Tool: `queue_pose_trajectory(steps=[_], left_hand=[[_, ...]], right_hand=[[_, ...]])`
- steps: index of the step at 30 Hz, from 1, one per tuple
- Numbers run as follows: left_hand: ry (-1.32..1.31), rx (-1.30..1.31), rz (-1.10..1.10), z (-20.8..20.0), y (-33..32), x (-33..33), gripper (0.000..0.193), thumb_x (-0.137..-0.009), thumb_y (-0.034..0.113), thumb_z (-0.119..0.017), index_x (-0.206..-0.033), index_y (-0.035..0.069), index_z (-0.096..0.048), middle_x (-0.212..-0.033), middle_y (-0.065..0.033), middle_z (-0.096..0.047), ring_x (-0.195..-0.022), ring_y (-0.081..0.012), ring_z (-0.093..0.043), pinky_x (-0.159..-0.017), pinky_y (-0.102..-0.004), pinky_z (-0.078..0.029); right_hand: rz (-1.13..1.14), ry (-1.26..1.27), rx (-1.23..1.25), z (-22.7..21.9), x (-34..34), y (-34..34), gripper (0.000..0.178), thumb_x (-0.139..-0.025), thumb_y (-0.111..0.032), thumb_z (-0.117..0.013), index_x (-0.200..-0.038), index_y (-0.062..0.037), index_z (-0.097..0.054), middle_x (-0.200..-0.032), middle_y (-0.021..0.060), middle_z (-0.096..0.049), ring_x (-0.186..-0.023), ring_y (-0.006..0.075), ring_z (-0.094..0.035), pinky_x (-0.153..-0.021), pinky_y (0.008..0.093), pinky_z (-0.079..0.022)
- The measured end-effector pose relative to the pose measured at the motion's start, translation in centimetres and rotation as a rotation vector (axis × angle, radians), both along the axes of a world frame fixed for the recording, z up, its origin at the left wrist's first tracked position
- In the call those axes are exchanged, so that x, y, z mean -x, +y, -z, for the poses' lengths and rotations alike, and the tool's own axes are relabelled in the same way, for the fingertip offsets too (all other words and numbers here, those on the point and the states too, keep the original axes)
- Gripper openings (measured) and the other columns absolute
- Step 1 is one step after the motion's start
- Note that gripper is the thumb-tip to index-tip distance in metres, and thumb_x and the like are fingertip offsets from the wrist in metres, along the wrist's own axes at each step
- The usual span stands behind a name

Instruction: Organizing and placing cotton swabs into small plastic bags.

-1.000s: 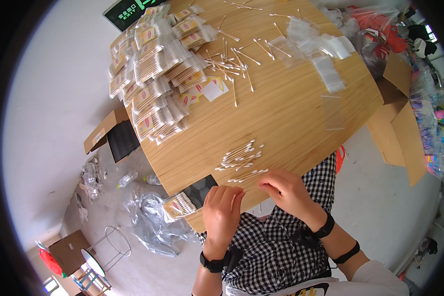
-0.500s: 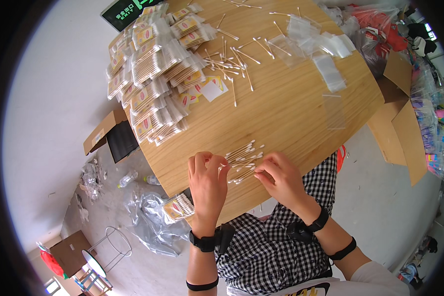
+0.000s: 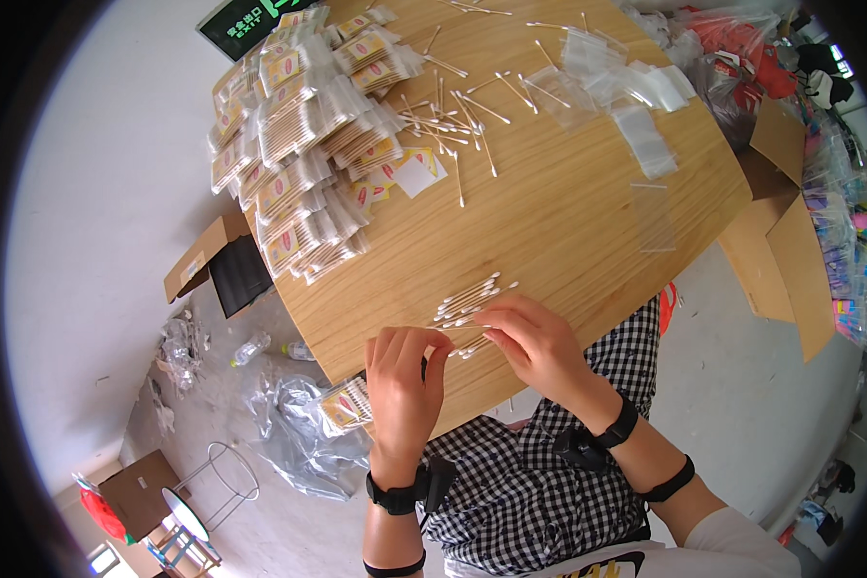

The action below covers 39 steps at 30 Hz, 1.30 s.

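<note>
A small group of cotton swabs (image 3: 466, 297) lies roughly side by side on the wooden table (image 3: 549, 241), close to its near edge. Over the lower right of this group, my right hand (image 3: 541, 349) has thumb and fingertips pinched on a cotton swab. My left hand (image 3: 403, 380) is closed at the group's lower left, thumb against fingers. What it grips, if anything, is hidden by the fingers. Further swabs show between the two hands, partly covered.
Packed bags of cotton swabs (image 3: 299, 125) are heaped at the far left. Loose swabs (image 3: 453, 125) and paper cards (image 3: 416, 176) lie beside them. Clear plastic bags (image 3: 641, 140) are at the far right. A swab pack (image 3: 347, 403) sits by my left wrist. An open carton (image 3: 775, 231) stands right of the table.
My right hand has moved left, its fingertips now over the swabs. My left hand has shifted slightly down toward me.
</note>
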<state>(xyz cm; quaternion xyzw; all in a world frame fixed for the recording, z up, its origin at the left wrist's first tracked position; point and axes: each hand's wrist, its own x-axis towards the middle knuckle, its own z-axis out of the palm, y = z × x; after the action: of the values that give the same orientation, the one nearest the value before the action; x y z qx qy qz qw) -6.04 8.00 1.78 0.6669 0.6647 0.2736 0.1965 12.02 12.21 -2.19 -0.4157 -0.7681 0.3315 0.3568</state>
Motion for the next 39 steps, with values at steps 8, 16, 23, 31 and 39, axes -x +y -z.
queue_pose_trajectory(steps=[8, 16, 23, 31, 39], left_hand=[[-0.438, 0.2, -0.182, -0.1, -3.1, -0.4, 0.01, -0.086, 0.0, -0.07, -0.094, -0.002, -0.066, -0.084, -0.0104, -0.069, -0.076, -0.0199, -0.065, -0.07, -0.0296, -0.051], [-0.525, 0.275, -0.212, -0.4, -4.0, -1.1, 0.011, -0.088, 0.002, -0.069, -0.098, -0.001, -0.068, -0.088, -0.0094, -0.07, -0.079, -0.0174, -0.065, -0.071, -0.0276, -0.049], [-0.57, 0.237, -0.11, -0.6, -4.0, -1.7, 0.012, -0.086, 0.003, -0.071, -0.098, 0.001, -0.07, -0.086, -0.0079, -0.069, -0.078, -0.0163, -0.064, -0.067, -0.0272, -0.048], [-0.514, 0.353, -0.218, -0.2, -4.1, -1.9, 0.004, -0.085, 0.002, -0.07, -0.087, 0.001, -0.066, -0.08, -0.0083, -0.065, -0.072, -0.0191, -0.062, -0.061, -0.0295, -0.047], [-0.226, 0.465, 0.187, -0.2, -8.7, -4.4, 0.004, -0.086, 0.008, -0.068, -0.089, 0.004, -0.068, -0.079, -0.0105, -0.064, -0.068, -0.0267, -0.065, -0.06, -0.0376, -0.051]], right_hand=[[-0.161, -0.026, 0.011, -1.3, -1.7, -0.8, 0.02, -0.078, 0.002, -0.071, -0.097, -0.0044, -0.068, -0.088, 0.0067, -0.063, -0.077, 0.0246, -0.064, -0.063, 0.0342, -0.052], [-0.11, -0.023, 0.021, -2.2, -3.0, -1.6, 0.022, -0.077, 0.002, -0.072, -0.097, -0.0067, -0.07, -0.088, 0.0066, -0.062, -0.076, 0.024, -0.063, -0.063, 0.0336, -0.051], [-0.125, -0.077, -0.039, -2.8, -3.3, -1.7, 0.022, -0.074, 0.003, -0.072, -0.094, -0.007, -0.069, -0.087, 0.006, -0.061, -0.075, 0.0234, -0.062, -0.061, 0.0347, -0.05], [-0.229, -0.112, -0.089, -3.2, -3.7, -1.6, 0.021, -0.072, 0.003, -0.071, -0.09, -0.0066, -0.07, -0.088, 0.0043, -0.061, -0.076, 0.0222, -0.061, -0.063, 0.0346, -0.05], [-0.165, -0.211, -0.066, -0.8, -4.1, -1.2, 0.016, -0.072, -0.001, -0.074, -0.087, -0.0063, -0.07, -0.087, 0.0041, -0.059, -0.076, 0.0222, -0.06, -0.064, 0.0345, -0.049]])
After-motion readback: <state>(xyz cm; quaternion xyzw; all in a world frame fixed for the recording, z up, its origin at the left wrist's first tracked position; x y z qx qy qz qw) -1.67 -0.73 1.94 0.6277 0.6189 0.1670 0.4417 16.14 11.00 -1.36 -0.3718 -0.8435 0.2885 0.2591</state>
